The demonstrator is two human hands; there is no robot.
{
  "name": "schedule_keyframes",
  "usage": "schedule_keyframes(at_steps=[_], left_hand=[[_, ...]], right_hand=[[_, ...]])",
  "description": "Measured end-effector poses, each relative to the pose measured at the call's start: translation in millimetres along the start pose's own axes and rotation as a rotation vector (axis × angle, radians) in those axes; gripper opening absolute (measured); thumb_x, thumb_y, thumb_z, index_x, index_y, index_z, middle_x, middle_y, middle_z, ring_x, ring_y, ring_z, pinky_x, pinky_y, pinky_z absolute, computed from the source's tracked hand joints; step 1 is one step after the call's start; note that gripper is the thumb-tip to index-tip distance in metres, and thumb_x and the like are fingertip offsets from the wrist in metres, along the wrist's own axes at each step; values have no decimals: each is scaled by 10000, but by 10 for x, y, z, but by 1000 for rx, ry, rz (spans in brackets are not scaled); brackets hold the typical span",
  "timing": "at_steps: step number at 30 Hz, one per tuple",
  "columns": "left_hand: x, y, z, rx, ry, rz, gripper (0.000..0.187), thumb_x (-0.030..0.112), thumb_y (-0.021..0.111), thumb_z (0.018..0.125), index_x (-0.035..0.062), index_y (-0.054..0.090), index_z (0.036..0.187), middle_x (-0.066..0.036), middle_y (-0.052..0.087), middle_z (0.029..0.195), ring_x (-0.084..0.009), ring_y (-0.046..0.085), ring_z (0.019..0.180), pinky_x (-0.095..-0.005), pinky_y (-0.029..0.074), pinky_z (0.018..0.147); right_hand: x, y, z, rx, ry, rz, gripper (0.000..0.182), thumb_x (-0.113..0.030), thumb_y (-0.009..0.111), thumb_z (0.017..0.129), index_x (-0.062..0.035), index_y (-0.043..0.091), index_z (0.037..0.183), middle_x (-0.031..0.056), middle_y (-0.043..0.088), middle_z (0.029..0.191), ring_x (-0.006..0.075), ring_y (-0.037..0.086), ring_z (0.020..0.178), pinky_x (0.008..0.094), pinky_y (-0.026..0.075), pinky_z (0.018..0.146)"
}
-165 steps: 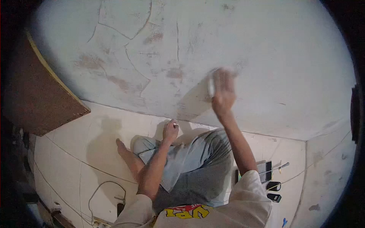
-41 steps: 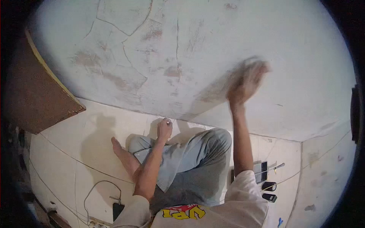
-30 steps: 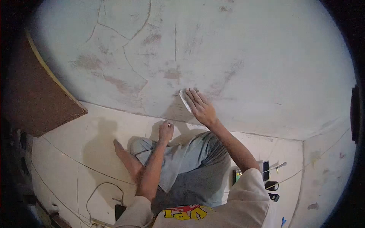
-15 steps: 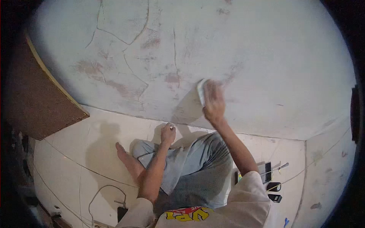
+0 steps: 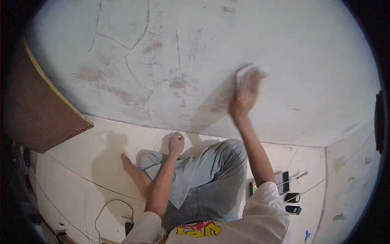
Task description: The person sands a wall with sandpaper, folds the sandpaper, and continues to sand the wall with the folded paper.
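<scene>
My right hand (image 5: 247, 95) presses a whitish, flat pad (image 5: 241, 75) to the wall (image 5: 292, 61); its exact kind is hidden by the hand and smeared by motion. Reddish-brown scuffs and cracks mark the wall's pale surface, mostly to the left of that hand. Low down by the foot of the wall, my left hand (image 5: 175, 144) is closed above my bent leg. A small white bit shows at its fingers, too little to name.
A brown board (image 5: 48, 101) leans at the left. On the tiled floor (image 5: 109, 138) lie a thin cable (image 5: 101, 207) and, to the right, a dark flat device (image 5: 285, 181), a black round item (image 5: 292, 197) and a small black box (image 5: 293, 210). A side wall (image 5: 345, 179) meets the corner.
My right hand and the pad have moved up and to the right along the wall. My left hand stays closed in about the same place. The view has shifted slightly.
</scene>
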State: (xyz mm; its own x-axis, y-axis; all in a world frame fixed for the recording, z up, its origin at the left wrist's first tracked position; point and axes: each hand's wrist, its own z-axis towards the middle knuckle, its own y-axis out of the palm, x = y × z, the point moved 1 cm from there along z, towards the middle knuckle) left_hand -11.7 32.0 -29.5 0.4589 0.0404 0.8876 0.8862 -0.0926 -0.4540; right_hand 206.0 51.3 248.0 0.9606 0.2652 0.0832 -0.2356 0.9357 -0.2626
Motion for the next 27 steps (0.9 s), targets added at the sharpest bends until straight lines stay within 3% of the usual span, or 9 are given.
schedule_keyframes(at_steps=[3, 6, 9, 10, 12, 15, 20, 23, 27], left_hand=[[11, -25, -25, 1, -7, -14, 153, 137, 563, 826, 23, 605, 919, -192, 649, 733, -335, 639, 635, -428, 503, 633], [48, -39, 2, -21, -51, -95, 147, 133, 552, 834, 27, 603, 923, -183, 642, 709, -304, 626, 542, -407, 506, 560], [-3, -9, -19, -38, -74, -114, 151, 131, 545, 838, 17, 598, 921, -180, 638, 699, -287, 625, 517, -402, 506, 542], [-6, 4, -17, -35, -95, -108, 156, 132, 543, 838, 9, 596, 918, -180, 637, 698, -284, 630, 526, -407, 506, 552], [44, -11, -48, -38, -112, -113, 164, 136, 543, 837, 4, 595, 922, -181, 641, 707, -291, 634, 538, -410, 505, 554], [23, -17, -29, -37, -103, -115, 180, 146, 546, 836, 3, 594, 934, -189, 650, 738, -312, 646, 605, -420, 505, 592], [-323, 185, 95, 4, -64, -52, 192, 159, 562, 831, 8, 598, 943, -213, 657, 799, -350, 650, 777, -436, 495, 719], [-368, 203, 148, 0, -57, -48, 196, 161, 569, 827, 9, 601, 946, -212, 657, 821, -360, 639, 830, -448, 476, 774], [-151, 88, 64, -22, -95, -93, 194, 162, 580, 818, 12, 609, 936, -198, 660, 817, -362, 635, 817, -455, 478, 761]], right_hand=[[-387, -43, -607, -548, -169, -29, 442, -131, 452, 900, 52, 468, 1302, 240, 396, 1406, 377, 356, 1329, 471, 312, 1074], [-300, -60, -675, -560, -181, -95, 473, -102, 467, 875, 48, 444, 1323, 182, 436, 1398, 341, 397, 1309, 463, 341, 1063], [25, -82, -145, -273, -46, -251, 555, -88, 510, 864, 45, 362, 1381, 210, 297, 1475, 360, 217, 1396, 464, 272, 1102], [77, -151, 209, -102, -39, -222, 607, -38, 503, 850, 51, 293, 1412, 227, 218, 1501, 372, 125, 1415, 474, 182, 1131], [89, -329, 727, 159, 45, -57, 561, 5, 468, 869, 56, 307, 1404, 250, 223, 1490, 411, 141, 1401, 496, 118, 1142], [-10, -257, 747, 235, 68, -17, 585, 4, 490, 844, 55, 317, 1400, 243, 227, 1492, 413, 143, 1401, 499, 113, 1143], [-505, 60, -618, -579, -156, 51, 562, -81, 520, 826, 47, 398, 1359, 220, 364, 1436, 380, 321, 1346, 462, 295, 1088], [-427, 60, -749, -615, -252, -9, 532, -105, 524, 827, 40, 438, 1332, 206, 404, 1414, 371, 398, 1295, 449, 318, 1073], [46, -26, 41, -182, -54, -197, 531, -91, 447, 881, 78, 345, 1374, 254, 303, 1456, 405, 202, 1390, 473, 196, 1127]])
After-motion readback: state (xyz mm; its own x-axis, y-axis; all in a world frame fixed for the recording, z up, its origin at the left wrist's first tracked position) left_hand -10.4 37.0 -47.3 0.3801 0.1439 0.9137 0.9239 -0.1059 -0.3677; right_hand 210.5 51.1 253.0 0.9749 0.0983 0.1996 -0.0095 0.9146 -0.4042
